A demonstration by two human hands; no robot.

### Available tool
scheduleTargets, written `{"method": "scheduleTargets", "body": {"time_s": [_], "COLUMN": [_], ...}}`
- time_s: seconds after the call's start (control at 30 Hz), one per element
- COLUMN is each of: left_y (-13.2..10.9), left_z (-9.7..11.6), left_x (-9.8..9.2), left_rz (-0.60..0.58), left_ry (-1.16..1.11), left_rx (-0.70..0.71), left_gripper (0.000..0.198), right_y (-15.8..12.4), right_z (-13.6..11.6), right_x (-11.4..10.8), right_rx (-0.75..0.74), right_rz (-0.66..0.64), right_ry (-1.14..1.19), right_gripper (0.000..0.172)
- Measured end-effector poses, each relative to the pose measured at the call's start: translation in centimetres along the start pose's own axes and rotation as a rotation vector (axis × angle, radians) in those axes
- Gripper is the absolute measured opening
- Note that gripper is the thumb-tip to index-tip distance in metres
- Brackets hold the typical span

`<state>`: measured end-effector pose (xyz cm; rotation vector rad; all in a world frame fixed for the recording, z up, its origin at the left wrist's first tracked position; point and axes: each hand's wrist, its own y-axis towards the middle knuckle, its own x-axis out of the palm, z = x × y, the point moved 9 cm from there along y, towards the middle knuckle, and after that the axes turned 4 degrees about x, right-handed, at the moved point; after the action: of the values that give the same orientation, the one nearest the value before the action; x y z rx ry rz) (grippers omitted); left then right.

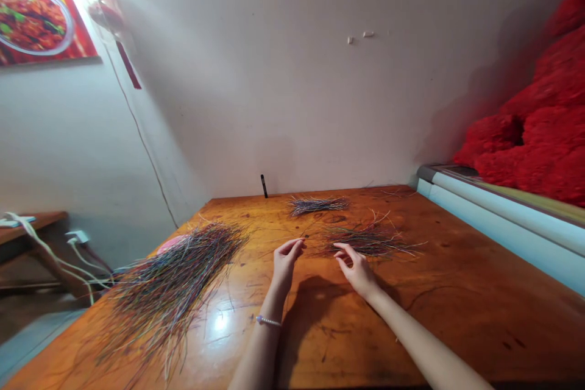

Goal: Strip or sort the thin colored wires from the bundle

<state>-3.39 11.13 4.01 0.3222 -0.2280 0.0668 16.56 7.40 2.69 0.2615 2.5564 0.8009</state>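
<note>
My left hand (286, 261) hovers over the middle of the glossy wooden table (457, 292), fingers curled loosely with nothing visible in them; a bead bracelet circles the wrist. My right hand (356, 268) is beside it, fingers slightly bent and apart, just in front of a small loose pile of thin coloured strands (370, 239). A large heap of the same multicoloured strands (173, 280) spreads over the table's left side. A tidy small bundle (319, 205) lies farther back near the wall.
A black stick-like object (264, 186) stands at the table's back edge. A white chest freezer (503, 219) with red fluffy stuff (539, 128) borders the right. Cables and a power strip (75, 237) sit low at left.
</note>
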Motion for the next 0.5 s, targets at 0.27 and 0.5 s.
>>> {"method": "scheduleTargets", "body": {"time_s": [0.27, 0.5], "left_y": [1.1, 1.2], "left_z": [-0.8, -0.7], "left_x": [-4.6, -6.2], "left_rz": [0.305, 0.356], "left_ry": [-0.434, -0.491], "left_rx": [-0.076, -0.081], "left_gripper": [0.028, 0.01], "right_y": [0.4, 0.4], "right_z": [1.2, 1.5], "right_x": [-2.4, -3.3], "right_rx": [-0.021, -0.017], "right_rz": [0.182, 0.273], "right_ry": [-0.123, -0.118], "right_gripper": [0.016, 0.018]}}
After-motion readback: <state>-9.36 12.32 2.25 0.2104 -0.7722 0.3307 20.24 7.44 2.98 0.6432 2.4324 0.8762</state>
